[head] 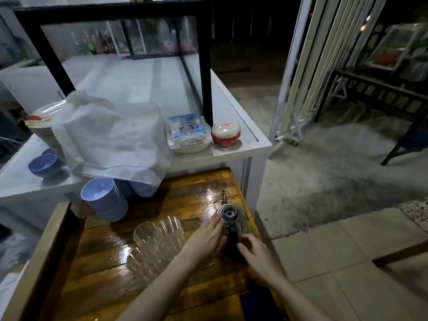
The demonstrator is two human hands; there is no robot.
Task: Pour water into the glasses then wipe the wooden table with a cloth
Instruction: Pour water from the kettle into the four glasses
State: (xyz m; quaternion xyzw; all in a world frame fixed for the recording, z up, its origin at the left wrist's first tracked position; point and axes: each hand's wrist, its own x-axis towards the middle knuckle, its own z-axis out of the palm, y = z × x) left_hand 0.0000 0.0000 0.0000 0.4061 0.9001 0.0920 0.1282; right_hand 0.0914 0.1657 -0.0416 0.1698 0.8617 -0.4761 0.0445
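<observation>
Ahead of you stands a white cart (pixel 240 149) topped by a black-framed glass case (pixel 120 38), and pushed against its near side is the wooden surface (pixel 97 262) you are working at, glossy and wet-looking under the light. On the cart a big white cloth (pixel 111 133) is draped over a hidden heap, with a stack of plates (pixel 44 126) at its left, a plastic packet (pixel 185 128) at its right and a small red-and-white tub (pixel 226 134) just beyond the packet. A blue bowl (pixel 45 165) sits on the cart's lower left part. On the wooden surface a stack of blue bowls (pixel 105 200) leans near the far left, partly under the cloth's hanging edge. The clear ribbed glasses (pixel 159 232) stand grouped in the middle of the surface, just left of your forearm; how many there are you cannot tell. The metal kettle (pixel 231 216) stands near the right edge, spout pointing away from you, black handle toward you. Your left hand (pixel 206 237) lies with spread fingers against the kettle's lid and left shoulder, grasping nothing. Your right hand (pixel 259 253) curls loosely at the lower end of the handle, fingertips touching it without a full grasp.
</observation>
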